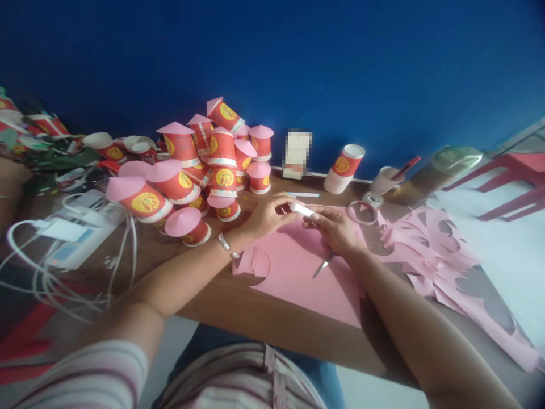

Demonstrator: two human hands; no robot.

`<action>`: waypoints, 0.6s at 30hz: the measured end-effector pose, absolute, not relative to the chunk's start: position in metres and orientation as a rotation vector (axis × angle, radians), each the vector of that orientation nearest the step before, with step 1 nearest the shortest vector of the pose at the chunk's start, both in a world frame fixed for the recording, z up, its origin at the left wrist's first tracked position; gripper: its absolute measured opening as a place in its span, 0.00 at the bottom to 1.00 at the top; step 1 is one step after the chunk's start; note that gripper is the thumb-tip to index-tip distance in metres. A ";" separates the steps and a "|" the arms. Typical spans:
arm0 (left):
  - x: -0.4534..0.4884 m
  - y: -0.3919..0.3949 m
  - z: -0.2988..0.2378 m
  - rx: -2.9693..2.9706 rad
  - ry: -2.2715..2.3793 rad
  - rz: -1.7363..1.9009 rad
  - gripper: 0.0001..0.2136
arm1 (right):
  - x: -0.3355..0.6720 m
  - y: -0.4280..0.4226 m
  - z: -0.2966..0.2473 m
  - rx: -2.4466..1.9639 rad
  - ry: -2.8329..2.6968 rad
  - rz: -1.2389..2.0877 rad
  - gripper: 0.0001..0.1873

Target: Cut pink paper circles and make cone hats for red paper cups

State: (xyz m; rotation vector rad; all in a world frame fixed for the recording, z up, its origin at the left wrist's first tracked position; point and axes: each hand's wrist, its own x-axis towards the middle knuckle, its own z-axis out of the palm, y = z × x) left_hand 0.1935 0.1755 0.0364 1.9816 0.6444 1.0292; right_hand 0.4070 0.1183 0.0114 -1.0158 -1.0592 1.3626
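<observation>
A small white tube [301, 210], perhaps a glue stick, is held above the table between both hands. My left hand [270, 216] pinches its left end, fingers curled round. At the other end, my right hand [336, 227] grips it with thumb and fingers. Beneath them a pink paper sheet [306, 284] lies flat, with round cuts along its left side. Scissors [323, 264] rest on the sheet below my right hand, their handles hidden. Beside my left wrist lies a cut piece of pink paper [255, 261].
Red paper cups [223, 180] with pink cone tops pile up at left. A power strip [76, 244] with white cables lies nearer. Pink scraps [443, 261], tape rolls [361, 212], stacked cups [344, 167] and a bottle [438, 173] stand or lie at right.
</observation>
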 end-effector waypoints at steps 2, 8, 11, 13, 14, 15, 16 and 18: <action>0.197 0.174 0.037 1.989 0.658 1.061 0.07 | 0.407 0.119 0.010 -1.012 -1.061 1.352 0.21; 0.203 0.173 0.031 1.790 0.720 1.032 0.13 | 0.410 0.121 0.007 -1.036 -1.100 1.272 0.19; 0.197 0.188 0.027 1.828 0.769 0.849 0.11 | 0.413 0.123 0.007 -1.058 -1.036 1.180 0.18; 0.191 0.203 0.023 2.002 0.884 0.854 0.08 | 0.415 0.124 0.006 -1.120 -0.988 1.046 0.17; 0.188 0.210 0.021 2.087 0.961 0.874 0.08 | 0.416 0.125 0.006 -1.170 -0.977 0.970 0.17; 0.187 0.217 0.019 2.164 1.025 0.867 0.09 | 0.417 0.125 0.006 -1.225 -0.975 0.900 0.17; 0.186 0.223 0.017 2.238 1.064 0.833 0.09 | 0.418 0.125 0.006 -1.279 -0.982 0.842 0.17; 0.189 0.230 0.013 2.357 1.103 0.774 0.10 | 0.419 0.124 0.005 -1.351 -1.021 0.766 0.18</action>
